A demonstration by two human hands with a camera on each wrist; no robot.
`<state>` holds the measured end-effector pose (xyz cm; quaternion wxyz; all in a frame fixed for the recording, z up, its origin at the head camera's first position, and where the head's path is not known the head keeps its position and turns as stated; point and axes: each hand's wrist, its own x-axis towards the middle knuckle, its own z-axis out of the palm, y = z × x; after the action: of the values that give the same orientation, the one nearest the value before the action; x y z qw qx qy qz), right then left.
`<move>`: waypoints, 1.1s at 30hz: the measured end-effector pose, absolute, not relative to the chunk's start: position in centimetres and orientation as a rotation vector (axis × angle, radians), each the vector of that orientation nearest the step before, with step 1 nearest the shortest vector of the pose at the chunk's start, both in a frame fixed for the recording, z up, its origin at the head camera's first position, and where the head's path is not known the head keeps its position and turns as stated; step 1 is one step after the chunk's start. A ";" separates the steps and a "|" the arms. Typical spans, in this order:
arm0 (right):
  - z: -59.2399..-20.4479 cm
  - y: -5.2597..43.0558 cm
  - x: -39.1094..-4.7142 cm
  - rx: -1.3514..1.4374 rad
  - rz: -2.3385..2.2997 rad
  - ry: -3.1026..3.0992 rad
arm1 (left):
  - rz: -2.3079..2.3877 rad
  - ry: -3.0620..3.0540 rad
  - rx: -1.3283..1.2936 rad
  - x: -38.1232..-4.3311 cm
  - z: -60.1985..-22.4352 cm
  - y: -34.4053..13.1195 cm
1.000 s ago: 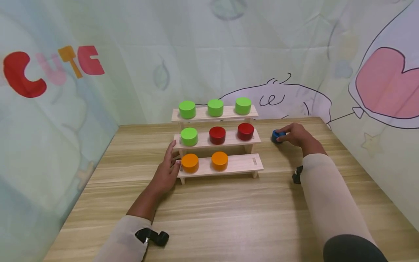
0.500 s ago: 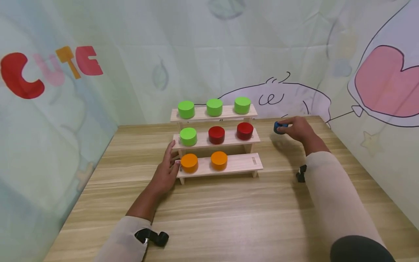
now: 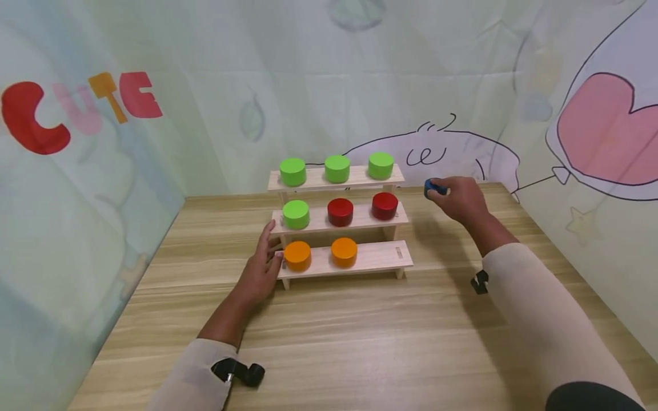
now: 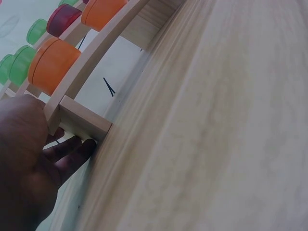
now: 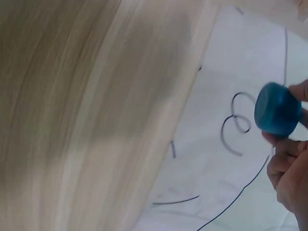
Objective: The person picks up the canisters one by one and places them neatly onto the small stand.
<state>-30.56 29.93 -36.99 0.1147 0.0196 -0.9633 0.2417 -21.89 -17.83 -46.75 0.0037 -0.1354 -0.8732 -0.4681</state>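
Observation:
A three-step wooden rack (image 3: 377, 258) stands on the table. Green round blocks (image 3: 337, 169) line its top step, with one more green block at the left of the middle step. Two red round blocks (image 3: 340, 212) share that middle step. On the bottom step sit two orange round blocks (image 3: 344, 252); its right end is bare. My left hand (image 3: 259, 271) rests against the rack's left end, fingers extended along the bottom step's leg in the left wrist view. My right hand (image 3: 464, 200) pinches a blue round block (image 5: 278, 109) in the air, right of the rack.
The wood-grain table (image 3: 334, 337) spreads around the rack. Printed cloth walls (image 3: 221, 108) close in the back and both sides. A dark strapped device (image 3: 239, 371) sits at the left wrist.
My right hand has lifted the blue block off the table, then brought it higher and slightly left. My left hand and the rack have stayed put.

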 end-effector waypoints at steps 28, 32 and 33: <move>-35.2 23.6 -21.9 0.487 0.762 -2.284 | -1.476 -2.746 -0.415 -22.0 -46.9 -17.9; -36.0 23.0 -20.9 0.568 0.740 -2.284 | -1.469 -2.746 -0.421 -22.0 -46.8 -17.8; -36.2 22.8 -20.6 0.590 0.736 -2.291 | -1.467 -2.747 -0.421 -22.0 -46.8 -17.8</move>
<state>-20.61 22.82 -36.21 0.3257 0.2253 -0.8742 0.2808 -21.99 -17.82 -46.78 -0.0005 -0.1339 -0.8742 -0.4667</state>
